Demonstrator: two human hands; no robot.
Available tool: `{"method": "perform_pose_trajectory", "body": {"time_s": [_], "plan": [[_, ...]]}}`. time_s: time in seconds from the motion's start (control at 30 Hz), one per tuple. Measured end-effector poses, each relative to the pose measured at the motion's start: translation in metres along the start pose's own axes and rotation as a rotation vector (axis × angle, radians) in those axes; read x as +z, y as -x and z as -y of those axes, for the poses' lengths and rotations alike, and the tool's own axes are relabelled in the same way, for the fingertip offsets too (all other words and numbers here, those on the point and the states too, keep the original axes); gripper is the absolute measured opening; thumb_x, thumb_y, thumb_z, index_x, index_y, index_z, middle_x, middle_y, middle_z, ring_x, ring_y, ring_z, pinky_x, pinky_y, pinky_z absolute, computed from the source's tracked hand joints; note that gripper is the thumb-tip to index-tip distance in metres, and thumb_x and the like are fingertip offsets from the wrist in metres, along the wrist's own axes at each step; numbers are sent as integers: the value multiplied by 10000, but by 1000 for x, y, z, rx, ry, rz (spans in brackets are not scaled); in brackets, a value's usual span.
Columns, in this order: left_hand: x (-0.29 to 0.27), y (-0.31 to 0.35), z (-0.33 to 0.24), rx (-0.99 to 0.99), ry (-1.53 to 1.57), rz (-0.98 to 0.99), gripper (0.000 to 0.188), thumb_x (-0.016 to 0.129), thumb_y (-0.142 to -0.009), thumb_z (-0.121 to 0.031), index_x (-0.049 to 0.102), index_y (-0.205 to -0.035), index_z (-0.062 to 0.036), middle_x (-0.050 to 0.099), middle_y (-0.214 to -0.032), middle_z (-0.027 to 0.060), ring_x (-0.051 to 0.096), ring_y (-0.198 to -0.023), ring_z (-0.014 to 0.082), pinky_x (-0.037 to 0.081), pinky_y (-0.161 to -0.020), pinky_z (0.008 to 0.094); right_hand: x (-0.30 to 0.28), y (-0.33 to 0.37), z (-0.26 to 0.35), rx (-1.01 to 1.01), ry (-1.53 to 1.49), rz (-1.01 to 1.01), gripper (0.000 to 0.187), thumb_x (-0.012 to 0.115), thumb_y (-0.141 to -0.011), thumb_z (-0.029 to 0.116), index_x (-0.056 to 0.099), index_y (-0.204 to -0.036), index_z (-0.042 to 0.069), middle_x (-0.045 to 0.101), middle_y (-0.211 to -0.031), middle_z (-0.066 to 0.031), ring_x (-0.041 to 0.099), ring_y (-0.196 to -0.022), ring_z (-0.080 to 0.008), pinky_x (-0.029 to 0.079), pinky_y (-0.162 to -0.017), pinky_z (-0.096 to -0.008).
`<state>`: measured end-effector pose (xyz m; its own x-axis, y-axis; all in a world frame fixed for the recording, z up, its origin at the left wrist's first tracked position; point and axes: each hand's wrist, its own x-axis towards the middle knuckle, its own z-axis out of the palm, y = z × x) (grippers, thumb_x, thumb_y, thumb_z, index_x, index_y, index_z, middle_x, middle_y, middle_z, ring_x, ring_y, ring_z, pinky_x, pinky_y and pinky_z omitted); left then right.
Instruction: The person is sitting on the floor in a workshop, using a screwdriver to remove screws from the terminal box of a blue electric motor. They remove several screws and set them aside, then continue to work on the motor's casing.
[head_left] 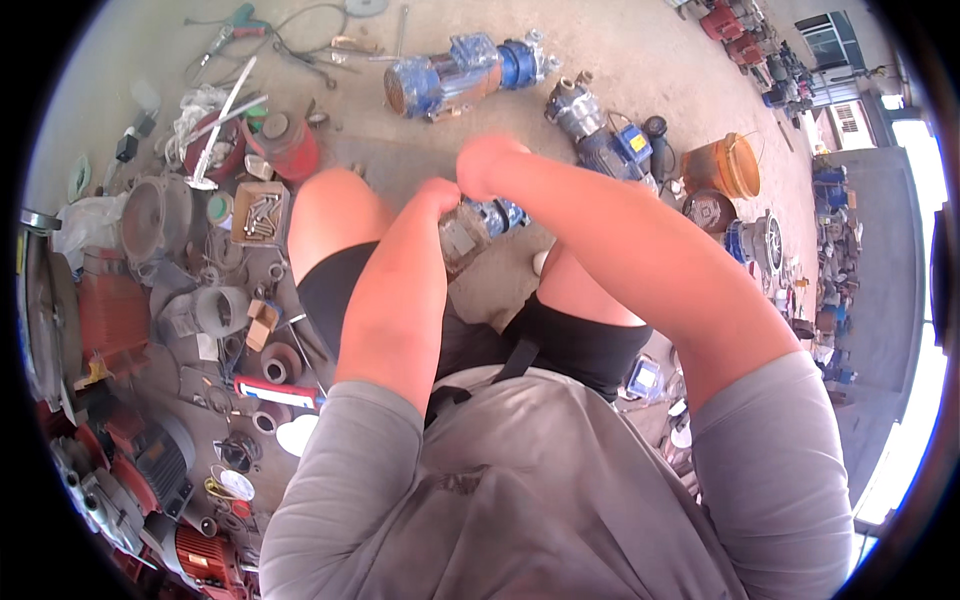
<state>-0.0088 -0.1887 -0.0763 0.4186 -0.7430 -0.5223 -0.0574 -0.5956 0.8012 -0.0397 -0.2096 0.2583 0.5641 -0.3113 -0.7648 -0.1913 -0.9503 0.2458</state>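
I see the left hand point(437, 193) near the right hand point(488, 163), both blurred; I cannot tell either grip. Forearms point(600, 205) partly hide the grey-and-blue cylindrical metal motor point(462, 240) between the thighs point(338, 225). Far: rust-stained blue metal motor point(445, 82). Left: open cardboard box point(284, 208), silver bolts point(262, 215).

left arm point(400, 295) forward | right arm point(625, 230) angled forward-left | left grip point(441, 193), right grip point(489, 160) close together, closure unclear

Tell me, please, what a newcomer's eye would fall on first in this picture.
Probably the left hand and right hand, close together by a small blue-and-grey motor between the legs. Next might come the larger blue motor lying ahead, at the upper middle, then the orange bucket at the upper right.
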Motion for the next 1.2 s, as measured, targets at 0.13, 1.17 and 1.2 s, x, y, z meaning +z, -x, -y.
{"method": "perform_pose_trajectory", "body": {"time_s": [0.13,1.17,1.2], "plan": [[-57,-36,81,150,-135,-78,470,682,-844,-415,751,-1149,-63,687,-1267,225,648,-1194,404,520,-974,452,-33,28,29,-282,199,-219,189,666,-807,78,813,-926,77,766,-931,-155,746,-902,-331,599,-752,-441],[-24,136,-102,68,-1047,-175,745,592,-916,-701,692,-1149,-1,683,-1192,222,672,-1106,395,548,-942,475,369,154,-178,627,-1869,-1102,280,615,-1005,131,547,-1249,12,593,-836,-23,568,-674,-102,478,-615,-281],[-18,148,-104,137,-1180,-182,748,619,-894,-712,692,-1131,-6,681,-1192,207,674,-1099,381,553,-927,469,409,152,-162,747,-1893,-996,248,626,-997,141,571,-1208,24,580,-806,-8,550,-643,-96,458,-575,-276]]}}
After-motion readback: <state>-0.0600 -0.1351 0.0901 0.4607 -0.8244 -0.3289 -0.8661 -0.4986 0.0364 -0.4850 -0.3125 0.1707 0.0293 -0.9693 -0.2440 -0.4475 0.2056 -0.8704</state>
